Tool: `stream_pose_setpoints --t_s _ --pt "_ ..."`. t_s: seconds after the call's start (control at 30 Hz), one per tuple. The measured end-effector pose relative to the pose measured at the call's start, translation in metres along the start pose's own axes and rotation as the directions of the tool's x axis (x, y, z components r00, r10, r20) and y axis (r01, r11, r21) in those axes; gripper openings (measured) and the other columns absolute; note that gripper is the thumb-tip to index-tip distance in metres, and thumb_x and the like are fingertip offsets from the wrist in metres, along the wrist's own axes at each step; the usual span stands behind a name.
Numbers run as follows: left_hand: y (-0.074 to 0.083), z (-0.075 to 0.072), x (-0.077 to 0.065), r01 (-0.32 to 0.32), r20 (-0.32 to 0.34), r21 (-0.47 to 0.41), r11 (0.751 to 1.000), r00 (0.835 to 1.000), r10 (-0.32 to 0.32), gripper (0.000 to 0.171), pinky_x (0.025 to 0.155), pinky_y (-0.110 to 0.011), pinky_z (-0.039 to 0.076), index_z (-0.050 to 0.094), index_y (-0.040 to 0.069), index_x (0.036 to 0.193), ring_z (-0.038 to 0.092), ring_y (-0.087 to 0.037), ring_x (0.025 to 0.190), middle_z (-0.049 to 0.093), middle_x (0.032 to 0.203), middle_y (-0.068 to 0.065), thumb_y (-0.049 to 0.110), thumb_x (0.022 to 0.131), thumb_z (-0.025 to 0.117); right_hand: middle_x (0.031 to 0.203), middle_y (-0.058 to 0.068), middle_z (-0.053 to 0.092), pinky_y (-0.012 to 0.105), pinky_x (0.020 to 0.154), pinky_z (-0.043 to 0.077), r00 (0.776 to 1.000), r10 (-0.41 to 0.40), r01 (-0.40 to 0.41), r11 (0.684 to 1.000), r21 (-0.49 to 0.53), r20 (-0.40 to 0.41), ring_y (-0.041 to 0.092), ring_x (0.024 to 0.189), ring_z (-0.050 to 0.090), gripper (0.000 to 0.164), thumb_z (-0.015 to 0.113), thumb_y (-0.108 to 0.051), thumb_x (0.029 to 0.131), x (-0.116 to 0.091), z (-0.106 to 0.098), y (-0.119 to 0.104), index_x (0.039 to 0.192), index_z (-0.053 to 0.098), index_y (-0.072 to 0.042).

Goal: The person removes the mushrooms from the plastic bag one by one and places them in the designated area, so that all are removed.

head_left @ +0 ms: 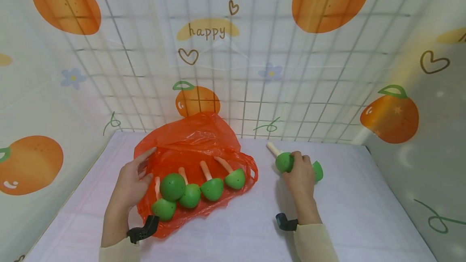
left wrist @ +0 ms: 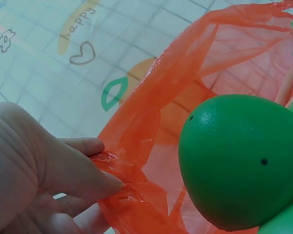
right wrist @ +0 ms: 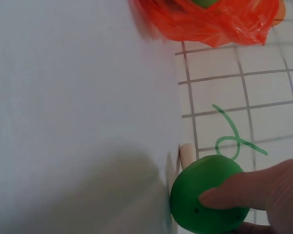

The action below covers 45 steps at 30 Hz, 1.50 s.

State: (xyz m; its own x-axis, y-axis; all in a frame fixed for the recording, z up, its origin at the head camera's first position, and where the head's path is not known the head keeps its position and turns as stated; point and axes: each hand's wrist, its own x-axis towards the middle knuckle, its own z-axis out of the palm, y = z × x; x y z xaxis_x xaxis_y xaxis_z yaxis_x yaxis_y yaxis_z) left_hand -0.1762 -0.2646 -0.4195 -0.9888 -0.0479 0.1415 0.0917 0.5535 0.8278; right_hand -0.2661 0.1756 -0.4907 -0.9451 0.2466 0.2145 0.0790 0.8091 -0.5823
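Note:
My left hand (head_left: 130, 183) pinches the left edge of a red plastic bag (head_left: 214, 130), thumb on the film in the left wrist view. Several mushroom-shaped pieces with green, black-dotted domes and pale sticks lie in the bag; a round green dome (head_left: 172, 187) sits highest, close to that hand, its stick hidden. To the right, my right hand (head_left: 301, 177) holds another green-domed piece (right wrist: 210, 195) by its head, thumb across the dome. Its pale stick (head_left: 273, 148) points away toward the back wall. Partly hidden behind this hand is a further green dome (head_left: 318, 171).
A white-covered table (head_left: 247, 233) lies under everything. A wire grid (head_left: 255, 92) behind a sheet printed with oranges rises at the table's back edge, with printed sheets on both sides. Bag handle loops (head_left: 253, 169) stick out at the right.

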Motion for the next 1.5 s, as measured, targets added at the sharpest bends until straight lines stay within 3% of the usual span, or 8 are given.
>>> stream_pose_setpoints --t_s 0.17,0.47,0.97,1.13,1.37,1.5 --pt "0.0 0.0 0.0 0.0 -0.004 -0.002 1.0 1.0 0.0 0.07 0.113 -0.055 0.043 0.046 0.011 0.16 0.046 -0.045 0.144 0.046 0.159 -0.021 -0.015 0.095 0.053 0.129 0.035 0.051 0.066 0.103 0.048 1.0 -0.013 0.013 1.0 0.006 0.002 0.054 0.119 0.056 0.065 0.075 0.011 0.079 -0.001 0.0 -0.002 0.139 0.05 0.006" --pt "0.0 0.0 0.0 -0.004 0.002 -0.007 1.0 1.0 0.004 0.071 0.113 -0.056 0.043 0.045 0.012 0.16 0.046 -0.045 0.144 0.046 0.159 -0.021 -0.015 0.095 0.053 0.134 0.034 0.049 0.065 0.106 0.046 1.0 -0.011 0.011 1.0 0.029 -0.01 0.053 0.123 0.053 0.063 0.08 0.0 0.085 -0.002 0.0 -0.003 0.14 0.05 0.007" --pt "-0.004 0.001 0.0 -0.037 0.004 -0.004 0.999 0.999 0.037 0.069 0.113 -0.056 0.042 0.045 0.008 0.159 0.045 -0.045 0.144 0.045 0.16 -0.021 -0.015 0.095 0.052 0.135 0.032 0.055 0.064 0.103 0.047 0.989 -0.036 0.053 0.992 0.114 -0.142 0.05 0.124 0.055 0.064 0.081 -0.011 0.085 -0.002 -0.01 -0.014 0.141 0.054 0.006" --pt "-0.003 0.0 0.0 -0.038 0.004 -0.002 0.999 0.999 0.038 0.069 0.113 -0.056 0.042 0.045 0.009 0.159 0.045 -0.045 0.144 0.045 0.16 -0.02 -0.015 0.095 0.052 0.132 0.031 0.06 0.063 0.104 0.046 0.982 -0.064 0.086 0.99 0.116 -0.178 0.049 0.123 0.056 0.062 0.082 -0.013 0.086 -0.007 -0.014 -0.028 0.139 0.057 0.008" --pt "-0.003 0.0 0.0 -0.034 -0.004 0.003 0.999 0.999 0.034 0.069 0.113 -0.056 0.043 0.046 0.009 0.159 0.046 -0.045 0.144 0.046 0.159 -0.021 -0.015 0.095 0.053 0.136 0.027 0.06 0.058 0.104 0.052 0.988 -0.028 0.051 0.987 0.149 -0.149 0.044 0.122 0.059 0.066 0.083 -0.02 0.09 -0.019 -0.021 -0.055 0.144 0.055 0.006" --pt "-0.003 0.0 0.0 -0.032 -0.004 0.005 0.999 0.999 0.032 0.069 0.113 -0.056 0.043 0.046 0.01 0.159 0.047 -0.045 0.144 0.047 0.158 -0.022 -0.015 0.095 0.053 0.137 0.025 0.061 0.055 0.102 0.055 0.983 -0.065 0.1 0.974 0.204 -0.173 0.043 0.123 0.06 0.064 0.084 -0.019 0.089 -0.027 -0.025 -0.068 0.142 0.057 0.005"
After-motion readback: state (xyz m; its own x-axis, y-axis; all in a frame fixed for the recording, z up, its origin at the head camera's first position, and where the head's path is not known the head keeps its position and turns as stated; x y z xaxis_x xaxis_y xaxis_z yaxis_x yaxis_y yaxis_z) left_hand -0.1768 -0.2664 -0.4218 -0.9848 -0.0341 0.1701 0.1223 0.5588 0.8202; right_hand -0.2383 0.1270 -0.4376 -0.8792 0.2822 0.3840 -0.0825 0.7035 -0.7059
